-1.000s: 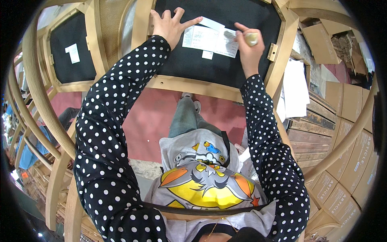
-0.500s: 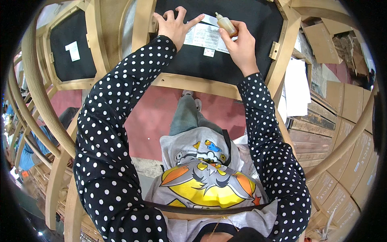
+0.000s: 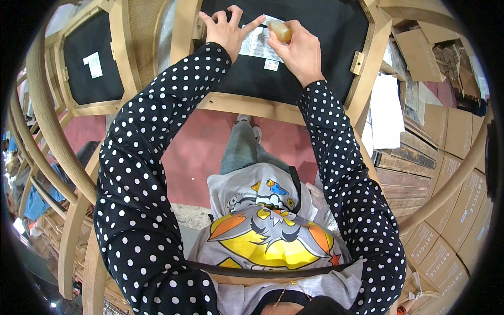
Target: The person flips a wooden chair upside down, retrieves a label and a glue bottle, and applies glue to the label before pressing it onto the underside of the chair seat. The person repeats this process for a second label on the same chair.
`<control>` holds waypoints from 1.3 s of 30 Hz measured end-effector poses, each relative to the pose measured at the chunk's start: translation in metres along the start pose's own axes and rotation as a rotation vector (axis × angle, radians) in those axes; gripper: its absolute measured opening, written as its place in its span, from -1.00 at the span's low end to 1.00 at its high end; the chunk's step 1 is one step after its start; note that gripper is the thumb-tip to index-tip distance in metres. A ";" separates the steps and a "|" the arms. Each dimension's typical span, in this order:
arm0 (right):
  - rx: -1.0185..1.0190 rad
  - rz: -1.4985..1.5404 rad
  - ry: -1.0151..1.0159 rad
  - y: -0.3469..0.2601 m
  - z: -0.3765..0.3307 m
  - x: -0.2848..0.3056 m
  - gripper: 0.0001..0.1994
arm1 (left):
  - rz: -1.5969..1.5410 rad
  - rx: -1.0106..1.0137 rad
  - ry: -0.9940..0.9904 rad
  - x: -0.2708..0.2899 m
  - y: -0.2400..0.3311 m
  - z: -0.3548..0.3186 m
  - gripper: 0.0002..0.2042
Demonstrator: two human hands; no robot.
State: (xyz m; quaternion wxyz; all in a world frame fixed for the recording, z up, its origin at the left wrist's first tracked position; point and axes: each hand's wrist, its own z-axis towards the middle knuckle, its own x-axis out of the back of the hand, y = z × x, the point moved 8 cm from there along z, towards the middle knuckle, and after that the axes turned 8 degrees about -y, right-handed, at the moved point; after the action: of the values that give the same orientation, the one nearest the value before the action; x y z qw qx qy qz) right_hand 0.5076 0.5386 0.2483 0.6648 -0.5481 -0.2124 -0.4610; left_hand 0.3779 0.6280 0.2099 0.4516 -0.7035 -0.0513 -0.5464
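Note:
A wooden chair frame (image 3: 252, 105) lies with its black fabric underside (image 3: 320, 63) toward me. White printed labels (image 3: 258, 44) sit on the fabric between my hands, partly covered by my right hand. My left hand (image 3: 227, 35) has its fingers spread, the thumb stretched to the labels' upper left edge. In my right hand (image 3: 303, 55) is a small squeeze bottle (image 3: 280, 31) of yellowish liquid, gripped between thumb and fingers. It is tipped over the labels, its nozzle hidden from view. A smaller white label (image 3: 271, 64) shows just below.
Another chair underside (image 3: 94, 58) with a white label stands at the left. Curved wooden chair parts (image 3: 55, 115) rise on both sides of me. White paper sheets (image 3: 386, 113) lie at the right, by stacked wooden slats (image 3: 407, 176) and cardboard boxes (image 3: 446, 194).
My right hand has moved left and slightly up with the squeeze bottle, tilting it so its nozzle no longer shows. My left hand has barely moved.

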 end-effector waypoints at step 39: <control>-0.023 0.057 0.100 0.019 -0.015 0.028 -0.62 | -0.012 -0.035 -0.008 -0.011 0.000 0.003 -0.05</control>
State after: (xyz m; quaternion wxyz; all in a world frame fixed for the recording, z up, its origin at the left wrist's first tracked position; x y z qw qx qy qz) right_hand 0.5342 0.5133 0.2554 0.6809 -0.5378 -0.1580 -0.4713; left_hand 0.3759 0.6343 0.2011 0.4358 -0.7133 -0.0477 -0.5468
